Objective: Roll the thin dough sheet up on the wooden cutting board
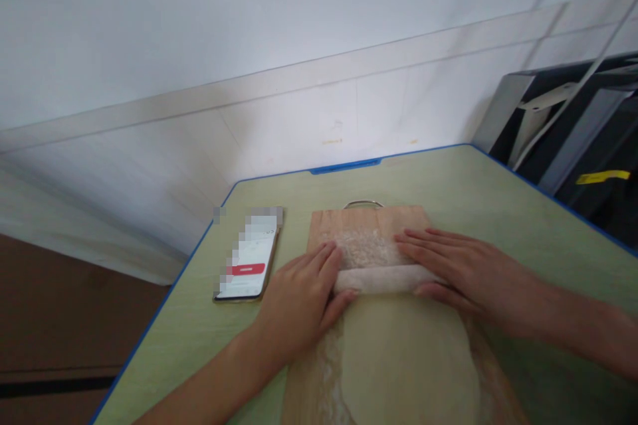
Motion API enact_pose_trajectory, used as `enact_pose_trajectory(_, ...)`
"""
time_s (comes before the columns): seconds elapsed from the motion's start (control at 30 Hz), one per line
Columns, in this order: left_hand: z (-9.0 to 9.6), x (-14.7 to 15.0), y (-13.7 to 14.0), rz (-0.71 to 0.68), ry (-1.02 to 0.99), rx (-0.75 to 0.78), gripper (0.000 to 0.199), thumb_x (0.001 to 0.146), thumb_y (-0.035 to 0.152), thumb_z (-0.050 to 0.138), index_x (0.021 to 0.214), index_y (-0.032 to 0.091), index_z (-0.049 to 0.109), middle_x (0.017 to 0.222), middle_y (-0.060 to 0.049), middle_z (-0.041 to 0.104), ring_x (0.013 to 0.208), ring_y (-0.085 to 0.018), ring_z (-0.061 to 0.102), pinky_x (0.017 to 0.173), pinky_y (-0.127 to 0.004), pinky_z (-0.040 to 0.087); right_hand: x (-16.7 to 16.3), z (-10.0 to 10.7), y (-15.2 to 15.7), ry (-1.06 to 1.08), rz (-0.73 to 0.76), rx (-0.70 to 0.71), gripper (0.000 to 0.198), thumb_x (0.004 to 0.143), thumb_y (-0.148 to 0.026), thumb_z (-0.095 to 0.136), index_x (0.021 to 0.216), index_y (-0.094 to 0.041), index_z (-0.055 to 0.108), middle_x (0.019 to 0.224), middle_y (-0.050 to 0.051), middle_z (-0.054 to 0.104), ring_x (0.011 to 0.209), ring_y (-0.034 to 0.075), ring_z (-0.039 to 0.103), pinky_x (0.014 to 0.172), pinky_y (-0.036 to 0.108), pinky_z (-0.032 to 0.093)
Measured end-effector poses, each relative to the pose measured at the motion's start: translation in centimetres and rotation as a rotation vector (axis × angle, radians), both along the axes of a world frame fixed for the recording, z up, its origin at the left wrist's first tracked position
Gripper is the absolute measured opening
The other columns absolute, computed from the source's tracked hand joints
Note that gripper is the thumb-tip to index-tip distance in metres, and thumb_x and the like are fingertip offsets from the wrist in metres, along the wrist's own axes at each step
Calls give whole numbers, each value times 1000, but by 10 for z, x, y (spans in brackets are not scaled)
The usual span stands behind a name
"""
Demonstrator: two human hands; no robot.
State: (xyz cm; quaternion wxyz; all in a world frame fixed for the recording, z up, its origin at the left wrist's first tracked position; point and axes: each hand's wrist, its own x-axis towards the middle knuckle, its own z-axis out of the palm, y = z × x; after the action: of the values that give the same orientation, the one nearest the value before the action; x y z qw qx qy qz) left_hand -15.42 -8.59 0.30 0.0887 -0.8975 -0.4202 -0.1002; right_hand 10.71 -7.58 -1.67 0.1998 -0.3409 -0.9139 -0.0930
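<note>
A whitish rolling pin (383, 279) lies crosswise over the far edge of a flat, pale dough sheet (409, 358). My left hand (312, 285) is closed over the pin's left end, its thumb on the near side. Over the right end, my right hand (448, 265) lies with fingers forward and thumb on the near side, gripping it. Both ends of the pin are hidden under the hands. Beneath everything is a wooden cutting board (329, 220), dusted with flour (366, 246) beyond the pin.
To the left of the board a phone (252, 255) lies face up, its screen lit. The green table (448, 179) has a blue edge and stands close to a white wall (299, 119). Dark and grey items (573, 126) stand off its right side.
</note>
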Motion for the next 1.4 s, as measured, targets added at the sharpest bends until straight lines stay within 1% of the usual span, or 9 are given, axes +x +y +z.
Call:
enact_pose_trajectory(0.13,-1,1,4,34,7,-9,46,88,42,37,119,9,46,118,-17,58,109,-25,55,86,-39,49,5,0,7,-24,8,-66,44,90,-36,39,124,-9,49,124,14,55,114,23,51,93,41,44)
enact_pose_trajectory(0.3,1,6,-17,45,32,11,50,87,48,35,110,7,51,117,-21,58,104,-29,58,80,-42,51,0,-2,-11,-30,-10,40,47,91,-40,37,118,-5,53,114,18,61,106,24,57,92,41,45)
enact_pose_trajectory(0.43,1,7,-20,11,34,15,45,88,47,34,100,9,55,116,-20,59,102,-28,59,78,-40,52,-2,-3,-14,-22,-13,86,47,91,-40,36,114,-4,55,111,19,62,105,25,57,92,42,44)
enact_pose_trajectory(0.57,0,3,-4,-1,32,26,45,89,44,33,107,9,53,117,-17,59,105,-26,57,82,-38,51,3,-1,0,-28,23,20,42,91,-37,39,116,-7,54,113,15,62,107,23,56,94,42,42)
enact_pose_trajectory(0.7,-1,0,2,8,52,47,50,89,44,31,117,5,47,117,-19,58,107,-26,57,83,-38,51,4,0,4,-21,4,-24,41,91,-36,39,118,-9,53,115,14,61,105,22,57,91,39,46)
enact_pose_trajectory(0.93,0,7,-26,24,120,123,57,88,50,31,115,1,47,119,-24,55,107,-29,56,80,-40,52,-9,-5,-26,-30,-102,170,44,93,-33,30,109,-4,58,106,18,65,93,24,63,78,38,53)
enact_pose_trajectory(1.13,0,0,-10,23,80,31,51,90,46,29,121,9,43,120,-16,58,111,-23,54,85,-35,50,-1,-3,-4,-37,-52,68,42,92,-36,35,113,-8,57,111,14,64,102,23,59,88,41,48)
enact_pose_trajectory(1.23,0,-4,-2,37,83,23,53,90,47,26,122,8,43,122,-17,56,112,-23,53,87,-35,49,2,-3,3,-44,-72,31,42,90,-38,38,116,-8,55,115,14,62,107,23,56,94,44,43)
enact_pose_trajectory(1.4,1,-1,-16,28,107,82,58,89,49,30,122,2,42,121,-21,55,114,-28,51,85,-39,50,-5,-4,-14,-49,-105,118,44,91,-38,35,111,-5,57,108,17,64,101,24,60,89,42,47)
